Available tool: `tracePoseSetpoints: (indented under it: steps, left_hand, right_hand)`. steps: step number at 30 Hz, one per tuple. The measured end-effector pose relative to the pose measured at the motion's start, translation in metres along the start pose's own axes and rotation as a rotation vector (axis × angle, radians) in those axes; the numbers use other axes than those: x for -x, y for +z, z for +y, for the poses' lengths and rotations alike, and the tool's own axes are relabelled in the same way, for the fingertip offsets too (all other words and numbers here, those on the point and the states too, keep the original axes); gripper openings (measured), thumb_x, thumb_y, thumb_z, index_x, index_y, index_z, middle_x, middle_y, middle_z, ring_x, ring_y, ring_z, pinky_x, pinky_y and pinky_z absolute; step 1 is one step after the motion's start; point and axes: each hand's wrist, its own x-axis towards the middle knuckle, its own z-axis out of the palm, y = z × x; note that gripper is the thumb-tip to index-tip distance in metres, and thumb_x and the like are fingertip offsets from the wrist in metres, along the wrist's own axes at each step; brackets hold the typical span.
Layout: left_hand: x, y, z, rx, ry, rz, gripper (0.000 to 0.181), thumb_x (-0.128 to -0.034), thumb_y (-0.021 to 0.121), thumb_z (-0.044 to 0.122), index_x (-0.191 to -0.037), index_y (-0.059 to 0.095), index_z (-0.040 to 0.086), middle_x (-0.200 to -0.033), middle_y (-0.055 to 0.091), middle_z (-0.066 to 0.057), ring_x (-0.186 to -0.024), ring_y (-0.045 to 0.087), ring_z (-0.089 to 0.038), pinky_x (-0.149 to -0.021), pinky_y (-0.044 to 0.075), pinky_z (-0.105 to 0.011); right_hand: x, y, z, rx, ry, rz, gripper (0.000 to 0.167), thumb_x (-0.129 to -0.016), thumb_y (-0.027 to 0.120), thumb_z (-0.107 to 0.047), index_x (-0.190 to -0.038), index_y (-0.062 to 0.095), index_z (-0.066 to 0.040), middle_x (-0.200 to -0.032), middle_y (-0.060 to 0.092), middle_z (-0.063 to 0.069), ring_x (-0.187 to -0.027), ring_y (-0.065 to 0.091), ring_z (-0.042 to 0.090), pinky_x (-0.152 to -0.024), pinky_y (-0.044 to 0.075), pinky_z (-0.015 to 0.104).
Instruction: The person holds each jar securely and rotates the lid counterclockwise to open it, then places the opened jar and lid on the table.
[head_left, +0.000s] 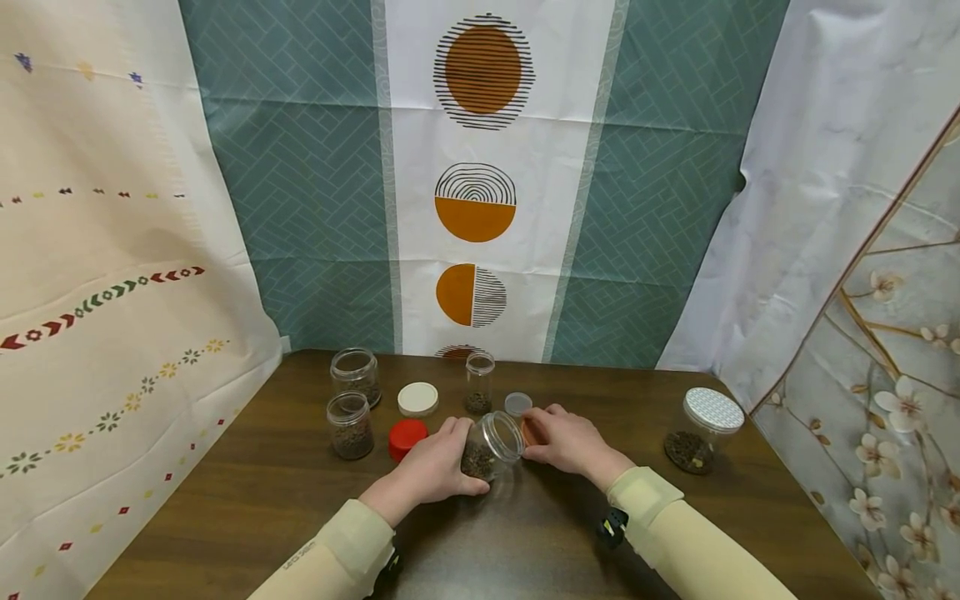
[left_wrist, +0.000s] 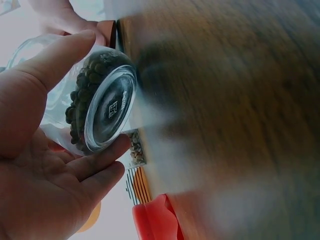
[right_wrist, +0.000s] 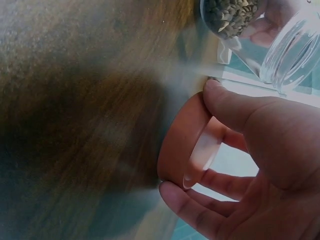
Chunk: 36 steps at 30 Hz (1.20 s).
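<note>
My left hand (head_left: 435, 468) grips a clear jar (head_left: 480, 457) that has dark granules in its bottom. The jar is tilted, its uncovered mouth turned to the right, and its round base (left_wrist: 111, 107) faces the left wrist camera. Just right of that mouth, my right hand (head_left: 572, 440) holds an orange-brown lid (right_wrist: 182, 137) by its rim, between thumb and fingers. In the right wrist view the lid is at the tabletop, apart from the jar; whether it touches the wood I cannot tell.
Left on the wooden table (head_left: 247, 492) stand two uncovered jars (head_left: 352, 437), (head_left: 356, 385). Near them lie a red lid (head_left: 407, 437) and a cream lid (head_left: 417, 399). A slim jar (head_left: 478, 392) and a translucent lid (head_left: 517, 404) are behind my hands. A lidded jar (head_left: 697, 433) is far right.
</note>
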Motion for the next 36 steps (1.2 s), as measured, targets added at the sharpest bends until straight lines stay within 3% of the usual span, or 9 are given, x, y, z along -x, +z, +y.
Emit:
tracePoseSetpoints:
  steps: [11,23,29,36]
  left_hand:
    - [0.0006,0.0003,0.0011,0.010,-0.005,-0.001,0.088,-0.0806,0.100,0.042,-0.142,0.055,-0.002,-0.113,0.057,-0.009,-0.089,0.063,-0.023,-0.081,0.058,-0.045]
    - [0.0005,-0.0005,0.0001,0.009,-0.017,-0.009,0.088,-0.0801,0.100,0.043,-0.142,0.056,-0.001,-0.117,0.061,-0.009,-0.097,0.065,-0.025,-0.087,0.059,-0.047]
    - [0.0024,-0.0035,-0.0016,0.019,0.000,0.022,0.089,-0.0760,0.104,0.041,-0.140,0.055,0.004,-0.116,0.071,-0.006,-0.104,0.070,-0.025,-0.088,0.059,-0.048]
    - [0.0036,-0.0053,-0.0008,0.057,0.021,0.041,0.088,-0.0767,0.104,0.036,-0.139,0.051,0.004,-0.114,0.072,-0.007,-0.101,0.071,-0.026,-0.085,0.059,-0.047]
  right_hand:
    - [-0.0001,0.0052,0.0035,0.044,-0.002,0.005,0.065,-0.091,0.092,-0.043,-0.145,0.068,-0.014,-0.115,0.068,0.009,-0.104,0.062,0.029,-0.095,0.054,0.055]
    - [-0.0007,0.0077,0.0050,0.057,-0.002,-0.003,0.062,-0.092,0.092,-0.042,-0.141,0.068,-0.013,-0.115,0.067,0.011,-0.102,0.062,0.030,-0.095,0.055,0.057]
    - [0.0023,0.0076,0.0017,0.059,-0.021,0.001,0.061,-0.091,0.093,-0.039,-0.139,0.068,-0.010,-0.108,0.066,0.010,-0.097,0.062,0.030,-0.091,0.055,0.054]
    - [0.0038,0.0051,-0.0004,0.058,-0.046,0.017,0.060,-0.091,0.093,-0.037,-0.138,0.068,-0.009,-0.105,0.065,0.010,-0.095,0.061,0.030,-0.088,0.055,0.054]
